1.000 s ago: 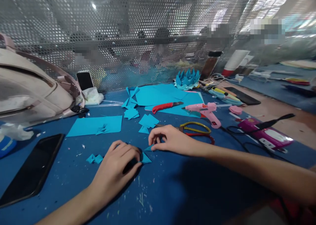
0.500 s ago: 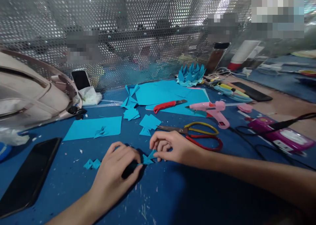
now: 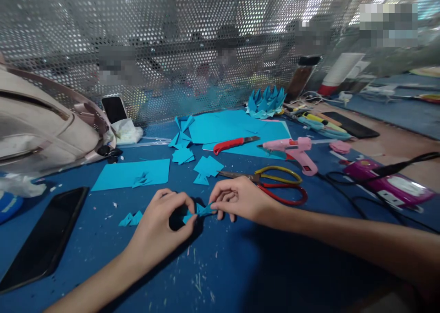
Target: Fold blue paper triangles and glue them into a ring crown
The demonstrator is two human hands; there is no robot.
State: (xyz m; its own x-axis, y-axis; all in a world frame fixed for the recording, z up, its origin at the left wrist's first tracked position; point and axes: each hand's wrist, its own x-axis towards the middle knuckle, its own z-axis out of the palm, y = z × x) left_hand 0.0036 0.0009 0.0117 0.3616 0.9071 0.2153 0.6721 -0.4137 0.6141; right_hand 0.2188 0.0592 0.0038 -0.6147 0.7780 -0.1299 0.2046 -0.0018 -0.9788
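Now lifted off the blue table [image 3: 240, 276], apparently: small folded blue paper piece [image 3: 201, 210] pinched between left hand [image 3: 161, 233] and right hand [image 3: 240, 200], scissors [image 3: 275, 182] at two o'clock.

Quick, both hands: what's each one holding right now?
Left hand: pinching the folded blue paper piece.
Right hand: pinching the same piece's other end.

Blues on a dark blue, white-flecked work mat [image 3: 240, 276]

Between the hands, a small folded turquoise paper piece [image 3: 201, 209]; just beyond the right hand [image 3: 240, 200], scissors with yellow and red loop handles [image 3: 275, 184]; left of the left hand [image 3: 161, 223], a glossy black phone [image 3: 44, 237].
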